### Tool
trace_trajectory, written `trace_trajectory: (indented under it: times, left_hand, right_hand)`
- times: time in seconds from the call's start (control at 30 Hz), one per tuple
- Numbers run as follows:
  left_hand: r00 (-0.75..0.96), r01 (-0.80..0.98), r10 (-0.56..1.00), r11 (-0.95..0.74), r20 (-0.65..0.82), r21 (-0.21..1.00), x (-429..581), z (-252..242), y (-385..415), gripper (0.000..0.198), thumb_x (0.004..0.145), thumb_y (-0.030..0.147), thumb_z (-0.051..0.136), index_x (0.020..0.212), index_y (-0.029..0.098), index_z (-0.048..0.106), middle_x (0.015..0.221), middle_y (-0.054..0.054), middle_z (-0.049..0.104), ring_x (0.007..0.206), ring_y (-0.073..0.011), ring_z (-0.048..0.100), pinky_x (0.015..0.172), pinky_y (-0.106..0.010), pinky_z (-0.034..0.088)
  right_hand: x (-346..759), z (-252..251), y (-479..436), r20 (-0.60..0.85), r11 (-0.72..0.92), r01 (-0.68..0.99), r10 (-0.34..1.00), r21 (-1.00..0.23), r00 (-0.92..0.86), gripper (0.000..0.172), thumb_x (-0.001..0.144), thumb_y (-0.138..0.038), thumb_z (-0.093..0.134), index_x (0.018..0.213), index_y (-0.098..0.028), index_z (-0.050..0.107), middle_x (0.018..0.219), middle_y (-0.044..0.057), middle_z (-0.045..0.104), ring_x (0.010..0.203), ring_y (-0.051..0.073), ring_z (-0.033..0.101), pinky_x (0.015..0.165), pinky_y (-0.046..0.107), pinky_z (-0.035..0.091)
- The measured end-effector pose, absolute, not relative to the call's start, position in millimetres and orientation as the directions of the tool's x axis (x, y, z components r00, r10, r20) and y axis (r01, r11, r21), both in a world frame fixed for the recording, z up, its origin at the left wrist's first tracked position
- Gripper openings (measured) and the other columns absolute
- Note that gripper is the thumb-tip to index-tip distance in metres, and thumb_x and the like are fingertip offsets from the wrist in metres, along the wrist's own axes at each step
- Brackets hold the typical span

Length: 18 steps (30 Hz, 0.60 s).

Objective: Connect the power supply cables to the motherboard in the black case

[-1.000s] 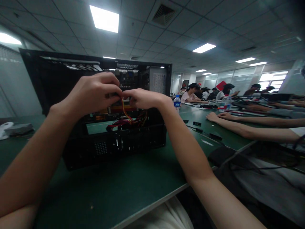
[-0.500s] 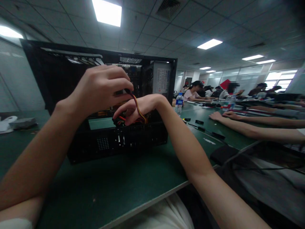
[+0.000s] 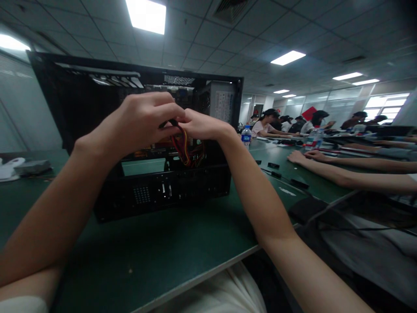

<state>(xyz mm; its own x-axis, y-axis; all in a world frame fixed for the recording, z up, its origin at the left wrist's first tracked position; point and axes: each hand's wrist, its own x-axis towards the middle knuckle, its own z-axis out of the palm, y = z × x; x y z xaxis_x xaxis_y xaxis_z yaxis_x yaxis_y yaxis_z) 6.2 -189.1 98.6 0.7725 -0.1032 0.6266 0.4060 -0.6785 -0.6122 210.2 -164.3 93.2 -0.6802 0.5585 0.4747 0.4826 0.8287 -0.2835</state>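
In front of me a black computer case stands open on the green table. My left hand is inside the opening, its fingers pinched on the black connector of a power cable. Red, yellow and black wires of the power cable hang down in a loop below both hands. My right hand meets the left at the connector, fingers closed round the cable's end; its fingertips are partly hidden. To the right, behind my right wrist, the power supply with its white label sits in the case corner.
A water bottle stands right of the case. Black parts lie on the table near another person's forearms. A dark bag is at the lower right. At left lies a grey box. Several people sit farther back.
My right hand has moved up from the lower wires to my left hand at the connector. The wire bundle it held now hangs loose below. My left hand has stayed nearly in place.
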Motion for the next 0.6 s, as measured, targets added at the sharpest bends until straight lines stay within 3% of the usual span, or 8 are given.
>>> trace_trajectory:
  times: [0.1,0.2,0.3,0.4,0.5,0.6]
  left_hand:
    - [0.752,0.494,0.011,-0.672,0.660,-0.552,3.3,101.0,-187.5,0.047,0.101,0.048,0.034,0.109,0.018,0.068,0.108,-0.002,0.066,0.109,-0.0199,0.066,0.094,-0.037,0.054]
    - [0.698,0.572,0.047,-0.636,0.714,-0.517,-1.1,103.9,-183.1,0.038,0.099,0.045,0.046,0.106,0.019,0.072,0.111,-0.005,0.071,0.102,-0.0187,0.068,0.092,-0.033,0.055]
    - [0.625,0.621,0.032,-0.626,0.780,-0.472,-6.2,105.6,-175.5,0.036,0.099,0.046,0.049,0.108,0.021,0.074,0.116,-0.005,0.073,0.103,-0.0187,0.068,0.092,-0.033,0.055]
    - [0.569,0.670,0.066,-0.615,0.820,-0.416,-10.1,105.6,-164.7,0.040,0.100,0.047,0.046,0.113,0.020,0.073,0.121,-0.005,0.072,0.109,-0.0204,0.067,0.095,-0.037,0.053]
    - [0.607,0.678,0.136,-0.602,0.783,-0.422,-11.7,104.8,-150.3,0.041,0.101,0.045,0.045,0.116,0.018,0.072,0.118,-0.007,0.073,0.106,-0.0210,0.067,0.094,-0.038,0.053]
    - [0.704,0.635,0.216,-0.617,0.676,-0.464,-11.1,102.2,-133.8,0.033,0.098,0.035,0.048,0.113,0.018,0.072,0.115,-0.006,0.074,0.101,-0.0180,0.068,0.093,-0.034,0.052]
  right_hand:
    - [211.5,95.0,-170.4,0.468,0.815,0.543,0.568,-0.203,-0.677,0.016,0.095,-0.021,0.051,0.086,-0.011,0.058,0.073,-0.001,0.055,0.073,0.011,0.045,0.068,0.023,0.040]
    - [211.2,96.3,-175.0,0.533,0.794,0.604,0.541,-0.069,-0.650,0.012,0.088,-0.013,0.054,0.093,-0.009,0.065,0.083,0.002,0.062,0.082,0.013,0.051,0.075,0.024,0.041]
    - [208.8,95.5,-174.1,0.656,0.673,0.737,0.532,0.056,-0.536,0.024,0.088,-0.014,0.051,0.105,-0.011,0.068,0.098,0.006,0.065,0.097,0.018,0.056,0.085,0.027,0.042]
    - [205.2,92.3,-169.4,0.726,0.523,0.836,0.509,0.165,-0.462,0.030,0.093,-0.017,0.047,0.114,-0.014,0.068,0.120,0.009,0.060,0.118,0.024,0.053,0.095,0.032,0.042]
    - [200.9,86.4,-163.5,0.678,0.454,0.859,0.556,0.237,-0.481,0.031,0.095,-0.016,0.046,0.120,-0.012,0.065,0.130,0.013,0.056,0.122,0.027,0.052,0.098,0.036,0.043]
    - [195.5,76.9,-156.4,0.579,0.425,0.870,0.655,0.249,-0.486,0.032,0.096,-0.017,0.048,0.123,-0.009,0.063,0.125,0.018,0.061,0.113,0.027,0.059,0.095,0.038,0.047]
